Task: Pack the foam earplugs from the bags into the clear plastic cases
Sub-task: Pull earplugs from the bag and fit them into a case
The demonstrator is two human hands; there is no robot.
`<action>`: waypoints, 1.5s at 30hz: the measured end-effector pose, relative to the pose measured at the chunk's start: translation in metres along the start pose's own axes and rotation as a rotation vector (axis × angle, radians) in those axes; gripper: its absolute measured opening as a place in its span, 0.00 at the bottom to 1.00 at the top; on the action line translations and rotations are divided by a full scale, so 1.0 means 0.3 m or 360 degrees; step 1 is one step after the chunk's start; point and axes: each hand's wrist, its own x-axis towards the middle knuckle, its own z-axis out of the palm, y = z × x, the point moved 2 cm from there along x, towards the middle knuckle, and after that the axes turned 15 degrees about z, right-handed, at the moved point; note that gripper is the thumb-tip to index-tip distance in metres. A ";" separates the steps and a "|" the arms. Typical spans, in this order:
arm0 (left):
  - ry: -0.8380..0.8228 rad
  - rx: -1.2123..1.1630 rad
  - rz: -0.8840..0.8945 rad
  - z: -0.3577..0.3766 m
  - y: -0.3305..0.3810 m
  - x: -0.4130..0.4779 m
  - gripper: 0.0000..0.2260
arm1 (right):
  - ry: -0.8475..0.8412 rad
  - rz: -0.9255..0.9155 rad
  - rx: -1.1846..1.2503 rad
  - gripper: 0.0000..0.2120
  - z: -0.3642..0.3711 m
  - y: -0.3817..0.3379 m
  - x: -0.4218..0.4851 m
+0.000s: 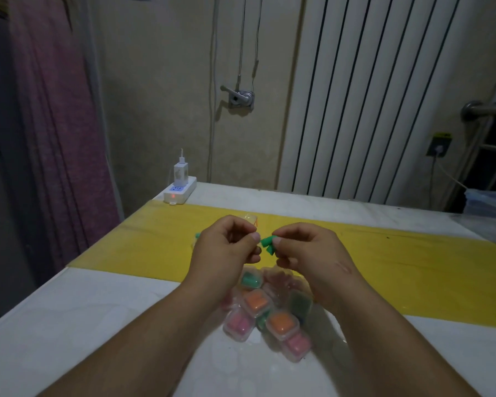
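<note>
I look down on a white surface with a yellow strip laid across the middle of the frame, probably as a bright backing for the small pieces. At lower centre sits a heap of clear plastic cases, already filled with orange, pink and green plugs and kept close below my wrists, I judge so finished ones drop within easy reach. My left hand, left of centre, is curled nearly closed, thumb against fingers; something clear peeks above the knuckles, perhaps a bag or case, but I cannot tell what it holds. My right hand pinches the green foam earplugs between thumb and forefinger at frame centre, raised above the heap and just beside the left thumb, seemingly ready for loading.
</note>
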 end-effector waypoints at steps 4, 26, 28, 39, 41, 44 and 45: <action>-0.0043 0.0164 0.0021 -0.002 -0.007 -0.006 0.02 | 0.0168 -0.0032 0.0069 0.05 -0.055 -0.030 0.005; -0.1850 0.1526 0.0796 0.391 0.051 -0.084 0.22 | 0.0404 -0.0062 0.0011 0.08 -0.293 0.017 0.053; -0.1977 0.1611 0.0903 0.423 0.045 -0.096 0.22 | 0.0413 -0.0071 -0.0003 0.08 -0.298 0.019 0.054; -0.1132 0.0749 0.0256 0.163 0.100 0.012 0.16 | 0.0467 -0.0121 -0.0058 0.11 -0.253 -0.005 0.015; -0.0935 0.0511 0.0177 0.091 0.104 0.023 0.14 | 0.0334 -0.0072 -0.0019 0.14 -0.209 -0.028 0.006; -0.0684 0.0249 0.0145 0.018 0.096 0.035 0.15 | 0.0121 0.0031 -0.0149 0.10 -0.143 -0.069 -0.013; -0.0613 0.0205 0.0154 0.002 0.089 0.039 0.16 | 0.0042 0.0075 -0.0183 0.08 -0.122 -0.078 -0.020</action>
